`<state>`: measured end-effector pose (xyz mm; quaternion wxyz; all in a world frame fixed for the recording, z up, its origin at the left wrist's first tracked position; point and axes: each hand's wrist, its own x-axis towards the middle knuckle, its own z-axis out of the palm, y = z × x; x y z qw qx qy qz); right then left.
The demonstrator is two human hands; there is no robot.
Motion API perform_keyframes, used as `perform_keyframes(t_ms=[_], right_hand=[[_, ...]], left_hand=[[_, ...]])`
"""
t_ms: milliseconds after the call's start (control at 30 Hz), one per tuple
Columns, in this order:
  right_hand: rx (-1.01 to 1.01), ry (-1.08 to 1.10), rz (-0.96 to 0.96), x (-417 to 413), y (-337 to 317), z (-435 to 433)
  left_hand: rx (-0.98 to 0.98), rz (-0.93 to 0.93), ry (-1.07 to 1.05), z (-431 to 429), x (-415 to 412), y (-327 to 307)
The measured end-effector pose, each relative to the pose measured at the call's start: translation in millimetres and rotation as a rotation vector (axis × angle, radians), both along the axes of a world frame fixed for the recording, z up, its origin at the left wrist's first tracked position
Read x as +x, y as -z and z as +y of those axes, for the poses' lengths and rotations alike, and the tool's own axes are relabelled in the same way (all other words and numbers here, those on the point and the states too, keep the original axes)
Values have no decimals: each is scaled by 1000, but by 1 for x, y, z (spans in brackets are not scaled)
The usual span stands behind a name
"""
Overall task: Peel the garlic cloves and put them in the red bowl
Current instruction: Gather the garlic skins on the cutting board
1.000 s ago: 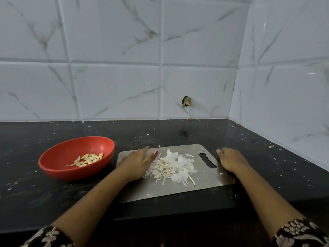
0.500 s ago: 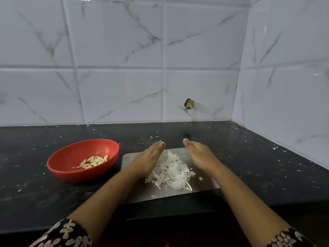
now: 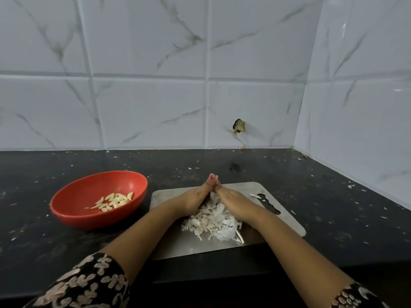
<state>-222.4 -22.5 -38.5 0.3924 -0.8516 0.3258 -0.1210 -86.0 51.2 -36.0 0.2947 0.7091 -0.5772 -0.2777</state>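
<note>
Hands have been drawn together: left hand point(image 3: 195, 198) and right hand point(image 3: 233, 201), grip slack, fingers straight, tips touching, are cupped round the heap of white papery garlic skins point(image 3: 213, 223) on the steel cutting board point(image 3: 284, 218). In the red plastic bowl point(image 3: 89, 218) lie pale peeled garlic cloves point(image 3: 113, 201); peeling seems finished, unless the heap hides more.

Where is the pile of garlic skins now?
Head view: the pile of garlic skins lies on the cutting board, right of the red bowl, between the left hand and right hand.
</note>
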Motion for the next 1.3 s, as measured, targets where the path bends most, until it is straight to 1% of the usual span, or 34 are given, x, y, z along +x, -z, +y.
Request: perform_keyframes(t_ms=[67, 133, 167, 200, 300, 367, 433, 500, 567, 633, 667, 700, 767, 800, 900, 933, 1000, 1067, 1167, 1267, 1300], right_hand=[[112, -19, -106, -12, -5, 5], [126, -71, -187, -30, -10, 5], [73, -99, -175, -40, -11, 4], [-10, -135, -125, -50, -11, 5], [-298, -246, 106, -57, 1, 13], [-442, -271, 217, -47, 11, 18], [-497, -250, 187, -27, 19, 15], [-498, -222, 86, -9, 22, 11], [-453, -202, -33, 1, 20, 9], [-329, -138, -159, -1, 12, 6], [-289, -80, -174, -5, 8, 2], [-291, -20, -134, -11, 5, -5], [-333, 75, 20, -20, 5, -16], [-312, 88, 53, -22, 5, -18], [-176, -5, -30, -9, 4, -4], [-186, -52, -28, -3, 3, 3], [-285, -152, 48, 6, 2, 14], [-364, -221, 112, 12, 4, 20], [-456, -245, 159, 18, 11, 24], [-467, -224, 117, 23, 16, 26], [-474, -221, 102, 24, 16, 28]], left_hand=[[-38, 164, 22, 14, -4, -5], [-84, 263, -2, 33, -6, -13], [-98, 260, -45, 41, -6, -15], [-106, 236, -106, 48, -5, -17], [-89, 158, -297, 61, -14, -14], [-82, 108, -294, 56, -28, -8], [-113, 147, -207, 46, -37, 1], [-147, 277, -197, 40, -42, 5], [-248, 466, -301, 44, -49, -5], [-360, 619, -442, 53, -51, -15], [-390, 671, -512, 55, -47, -17], [-387, 686, -590, 58, -41, -17], [-372, 650, -704, 60, -32, -15], [-369, 647, -723, 61, -31, -14], [-392, 718, -663, 61, -41, -18], [-394, 727, -645, 60, -43, -18], [-365, 729, -608, 56, -43, -18], [-273, 734, -577, 57, -45, -23], [-177, 677, -532, 48, -43, -17], [-110, 579, -535, 20, -21, 15], [-111, 578, -545, 22, -21, 11]])
